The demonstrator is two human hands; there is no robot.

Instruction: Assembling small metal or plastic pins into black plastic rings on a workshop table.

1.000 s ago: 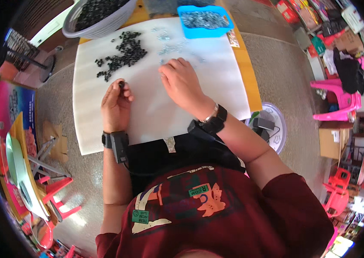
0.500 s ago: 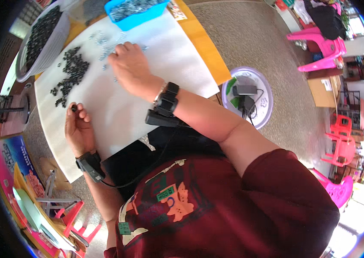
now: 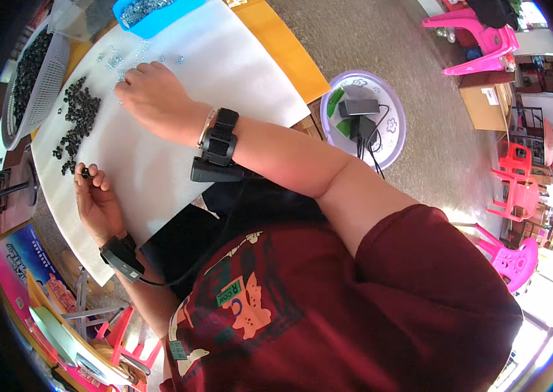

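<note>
I see the left hand at the left of the frame, palm up, thumb and fingertips pinching a small black piece. The right hand, in the upper left, is curled with its back to me (its fingertips are hidden, so I cannot tell whether it grips anything). Just beyond it, clear bits lie scattered on the white sheet over the desk. A loose black pile sits above the left hand. I have a blue tub at the top and a gray basket at upper left.
</note>
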